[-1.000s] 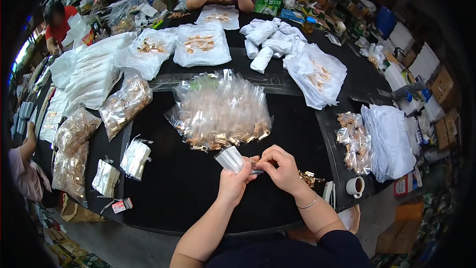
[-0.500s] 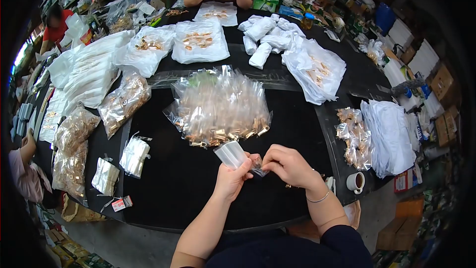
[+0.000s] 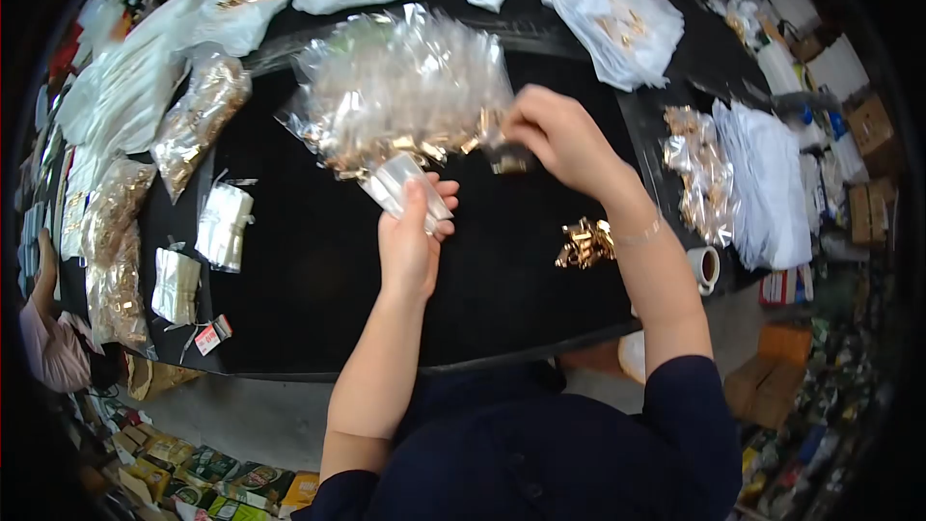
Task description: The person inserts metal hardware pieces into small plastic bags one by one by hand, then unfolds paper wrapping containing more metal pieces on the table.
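Observation:
My left hand [image 3: 415,232] holds a stack of clear plastic bags [image 3: 400,188] between thumb and fingers, over the black tabletop [image 3: 482,299]. Beyond it lies a large heap of clear bags with gold metal pieces [image 3: 395,92]. At the heap's right edge, my right hand [image 3: 555,135] is closed on a small clear bag [image 3: 509,156] with gold pieces inside; motion blurs the bag. Near my right forearm lies a small pile of loose gold pieces [image 3: 584,243].
Two bundles of clear bags [image 3: 225,227] [image 3: 177,287] and filled bags [image 3: 118,251] lie left. A mug [image 3: 707,267], white sheets [image 3: 767,188] and bagged gold pieces [image 3: 696,178] stand right. A person's arm [image 3: 45,270] shows far left.
My right hand has moved up and away from my left hand with the small bag, to the heap's edge. The view has tilted down; the person across the table is out of frame.

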The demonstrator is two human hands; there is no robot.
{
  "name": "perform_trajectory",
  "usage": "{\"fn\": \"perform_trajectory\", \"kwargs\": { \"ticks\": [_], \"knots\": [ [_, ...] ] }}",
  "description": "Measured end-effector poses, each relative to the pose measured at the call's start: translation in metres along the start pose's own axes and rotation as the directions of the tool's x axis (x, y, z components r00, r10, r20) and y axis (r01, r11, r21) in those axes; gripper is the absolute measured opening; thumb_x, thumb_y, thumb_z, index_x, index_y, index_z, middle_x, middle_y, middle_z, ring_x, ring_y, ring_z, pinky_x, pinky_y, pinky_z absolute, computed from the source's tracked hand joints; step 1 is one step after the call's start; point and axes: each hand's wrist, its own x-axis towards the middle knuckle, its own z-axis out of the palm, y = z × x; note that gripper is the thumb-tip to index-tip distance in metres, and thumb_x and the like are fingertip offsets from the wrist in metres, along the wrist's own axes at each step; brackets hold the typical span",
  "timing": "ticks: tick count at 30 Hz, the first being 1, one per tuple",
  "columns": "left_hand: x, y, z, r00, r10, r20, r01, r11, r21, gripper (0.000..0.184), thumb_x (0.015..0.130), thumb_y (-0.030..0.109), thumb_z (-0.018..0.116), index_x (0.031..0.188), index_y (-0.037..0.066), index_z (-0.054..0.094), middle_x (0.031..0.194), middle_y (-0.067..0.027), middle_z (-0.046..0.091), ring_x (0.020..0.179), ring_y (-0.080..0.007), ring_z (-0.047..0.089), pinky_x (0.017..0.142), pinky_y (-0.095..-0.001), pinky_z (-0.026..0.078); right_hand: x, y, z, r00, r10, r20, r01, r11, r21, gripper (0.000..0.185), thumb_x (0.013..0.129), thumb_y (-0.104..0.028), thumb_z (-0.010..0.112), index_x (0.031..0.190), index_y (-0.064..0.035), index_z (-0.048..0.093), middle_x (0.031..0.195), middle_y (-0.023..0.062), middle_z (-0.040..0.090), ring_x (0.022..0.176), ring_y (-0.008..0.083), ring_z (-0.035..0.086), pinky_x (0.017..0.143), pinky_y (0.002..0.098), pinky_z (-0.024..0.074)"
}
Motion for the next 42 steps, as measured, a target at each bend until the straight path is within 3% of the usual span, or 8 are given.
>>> {"fn": "perform_trajectory", "kwargs": {
  "ticks": [7,11,17,28,32,36,39,42],
  "knots": [
    [-0.004,0.001,-0.001,0.992,-0.071,0.099,0.058,0.989,0.134,0.027,0.094,0.020,0.064,0.113,0.001,0.058,0.097,-0.0071,0.065,0.080,-0.0108,0.058,0.059,-0.0226,0.044,-0.026,0.008,-0.002,0.907,0.264,-0.328,-0.255,0.964,0.071,0.020,0.080,-0.002,0.070,0.098,-0.0006,0.061,0.085,0.0067,0.059,0.076,0.0182,0.059,0.067,0.0298,0.0476],
    [-0.007,-0.008,0.005,0.990,-0.009,0.139,-0.011,0.990,0.144,0.019,0.090,0.013,0.069,0.100,-0.002,0.064,0.088,-0.0084,0.066,0.071,-0.0097,0.058,0.059,-0.0219,0.044,-0.106,-0.002,-0.034,0.856,0.511,0.075,-0.505,0.859,-0.086,0.026,0.081,-0.007,0.073,0.104,-0.0015,0.062,0.088,0.0055,0.058,0.075,0.0153,0.058,0.068,0.0286,0.0488],
    [-0.012,-0.011,0.011,0.997,0.066,0.034,-0.070,0.989,0.133,0.016,0.086,0.008,0.073,0.096,-0.001,0.064,0.086,-0.0081,0.066,0.067,-0.0099,0.055,0.059,-0.0224,0.043,-0.141,-0.004,-0.013,0.826,0.552,0.113,-0.534,0.831,-0.158,0.025,0.080,-0.009,0.073,0.101,-0.0023,0.062,0.084,0.0061,0.056,0.073,0.0172,0.058,0.067,0.0291,0.0489],
    [-0.033,0.008,-0.026,0.994,0.074,0.079,-0.088,0.977,0.195,0.029,0.081,0.009,0.077,0.102,0.001,0.059,0.087,-0.0072,0.063,0.073,-0.0110,0.055,0.059,-0.0216,0.042,-0.081,-0.030,0.060,0.933,0.325,0.155,-0.332,0.943,0.018,0.022,0.078,-0.007,0.072,0.097,-0.0018,0.062,0.081,0.0063,0.056,0.070,0.0189,0.058,0.065,0.0302,0.0488],
    [-0.029,0.011,-0.032,0.991,0.093,0.098,-0.112,0.970,0.216,0.033,0.080,0.008,0.078,0.105,0.001,0.057,0.087,-0.0061,0.063,0.073,-0.0103,0.056,0.058,-0.0218,0.041,-0.068,-0.036,0.065,0.979,0.177,0.104,-0.158,0.973,-0.167,0.020,0.078,-0.004,0.071,0.096,-0.0017,0.063,0.078,0.0056,0.056,0.066,0.0164,0.057,0.062,0.0276,0.0473],
    [-0.028,0.011,-0.030,0.996,0.043,0.084,-0.058,0.980,0.190,0.032,0.080,0.008,0.078,0.104,0.001,0.058,0.086,-0.0050,0.063,0.073,-0.0102,0.056,0.058,-0.0215,0.041,-0.055,-0.051,0.047,0.942,0.329,0.063,-0.334,0.926,0.177,0.017,0.078,-0.001,0.071,0.094,-0.0014,0.065,0.082,0.0042,0.060,0.064,0.0118,0.056,0.058,0.0237,0.0445],
    [-0.029,0.010,-0.028,0.996,0.002,0.089,-0.018,0.984,0.175,0.032,0.080,0.010,0.079,0.103,0.001,0.058,0.086,-0.0046,0.063,0.073,-0.0097,0.056,0.058,-0.0210,0.041,-0.042,-0.070,0.042,0.936,0.281,-0.212,-0.148,0.861,0.487,0.016,0.078,0.003,0.071,0.093,-0.0006,0.067,0.088,0.0038,0.063,0.065,0.0084,0.055,0.055,0.0212,0.0415],
    [-0.027,0.007,-0.032,0.986,0.007,0.166,-0.027,0.992,0.121,0.032,0.081,0.009,0.077,0.106,-0.002,0.060,0.090,-0.0065,0.066,0.074,-0.0103,0.059,0.058,-0.0219,0.045,-0.031,-0.083,0.052,0.965,0.170,-0.197,-0.079,0.912,0.402,0.015,0.079,-0.001,0.072,0.093,-0.0007,0.067,0.088,0.0062,0.064,0.063,0.0124,0.057,0.056,0.0231,0.0447]
  ]
}}
